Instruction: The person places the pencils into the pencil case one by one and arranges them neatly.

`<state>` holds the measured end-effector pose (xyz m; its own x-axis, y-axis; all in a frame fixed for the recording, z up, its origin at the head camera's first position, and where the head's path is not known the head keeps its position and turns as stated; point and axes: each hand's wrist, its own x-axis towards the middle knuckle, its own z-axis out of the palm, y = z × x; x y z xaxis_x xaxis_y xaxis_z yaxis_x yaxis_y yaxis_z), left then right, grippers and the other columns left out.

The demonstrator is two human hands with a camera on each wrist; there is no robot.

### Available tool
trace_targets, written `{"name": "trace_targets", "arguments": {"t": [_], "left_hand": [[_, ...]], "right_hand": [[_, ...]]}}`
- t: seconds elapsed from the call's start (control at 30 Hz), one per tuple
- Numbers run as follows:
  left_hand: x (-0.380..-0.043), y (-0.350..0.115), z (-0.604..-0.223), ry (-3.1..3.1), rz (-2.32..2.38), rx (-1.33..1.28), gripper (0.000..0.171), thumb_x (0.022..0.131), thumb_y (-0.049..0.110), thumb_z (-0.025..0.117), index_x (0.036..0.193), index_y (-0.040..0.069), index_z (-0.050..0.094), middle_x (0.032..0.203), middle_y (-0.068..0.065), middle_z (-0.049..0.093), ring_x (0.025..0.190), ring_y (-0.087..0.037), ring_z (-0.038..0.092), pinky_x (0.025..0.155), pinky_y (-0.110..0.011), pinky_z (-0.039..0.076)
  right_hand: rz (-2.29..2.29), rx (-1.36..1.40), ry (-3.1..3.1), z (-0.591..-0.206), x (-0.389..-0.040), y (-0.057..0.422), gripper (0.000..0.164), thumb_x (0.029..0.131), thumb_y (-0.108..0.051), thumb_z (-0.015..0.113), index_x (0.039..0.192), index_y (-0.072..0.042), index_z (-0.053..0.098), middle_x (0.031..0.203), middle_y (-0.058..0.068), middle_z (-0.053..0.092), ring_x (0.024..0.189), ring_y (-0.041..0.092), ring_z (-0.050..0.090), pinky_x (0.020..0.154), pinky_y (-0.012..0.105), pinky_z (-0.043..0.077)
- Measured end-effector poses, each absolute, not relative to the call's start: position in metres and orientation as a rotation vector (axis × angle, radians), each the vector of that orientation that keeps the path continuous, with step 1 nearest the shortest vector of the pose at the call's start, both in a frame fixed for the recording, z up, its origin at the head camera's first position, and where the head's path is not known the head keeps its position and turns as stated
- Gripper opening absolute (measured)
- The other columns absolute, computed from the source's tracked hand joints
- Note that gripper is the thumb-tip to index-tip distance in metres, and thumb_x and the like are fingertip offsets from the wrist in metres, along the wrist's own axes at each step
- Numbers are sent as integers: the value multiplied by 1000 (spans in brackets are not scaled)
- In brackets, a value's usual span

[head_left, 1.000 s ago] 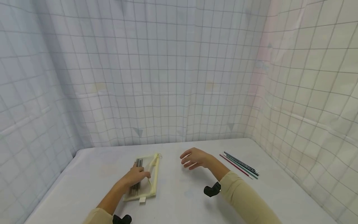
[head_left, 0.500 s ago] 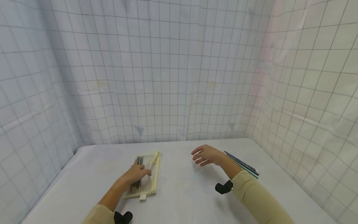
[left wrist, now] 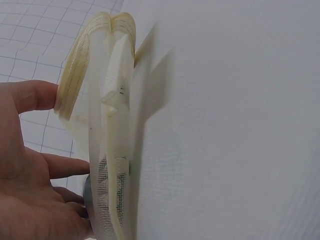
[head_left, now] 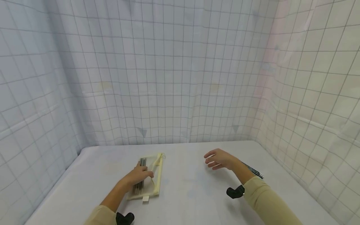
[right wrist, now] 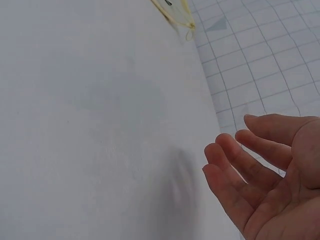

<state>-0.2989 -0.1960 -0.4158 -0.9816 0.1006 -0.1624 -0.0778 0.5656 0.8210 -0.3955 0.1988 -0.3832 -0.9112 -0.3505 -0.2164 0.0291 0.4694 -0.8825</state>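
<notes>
In the head view, a pale yellow mesh zip pouch (head_left: 152, 184) lies on the white table at left, with several dark pencils (head_left: 142, 162) inside. My left hand (head_left: 137, 175) rests on it, thumb spread from the fingers. In the left wrist view, the thumb (left wrist: 40, 95) touches the raised zip edge (left wrist: 75, 75) of the pouch, and the fingers rest on the mesh lower down. My right hand (head_left: 220, 159) hovers over the table, fingers loosely bent, holding nothing. Several more pencils (head_left: 254, 171) lie at right, mostly hidden behind the right forearm.
A small white tag (head_left: 145, 199) sticks out at the pouch's near edge. White gridded cloth (head_left: 174, 93) hangs behind the table and along both sides. Each wrist wears a black camera mount, such as the right one (head_left: 235, 192).
My right hand has moved rightward over the table, and its forearm now covers the red and green pencils. My left hand stays on the pouch. The head view has shifted slightly.
</notes>
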Motion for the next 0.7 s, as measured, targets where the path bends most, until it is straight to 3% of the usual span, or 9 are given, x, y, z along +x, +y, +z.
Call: {"name": "trace_targets", "arguments": {"t": [0.7], "left_hand": [[-299, -196, -417, 2624, 1351, 44, 86, 90, 30, 68, 152, -18, 32, 161, -42, -10, 147, -60, -5, 112, -75, 10]], "right_hand": [[-1318, -190, 2524, -387, -391, 268, 38, 100, -11, 67, 133, 7, 62, 113, 14, 70, 95, 26, 70, 82, 40, 59]]}}
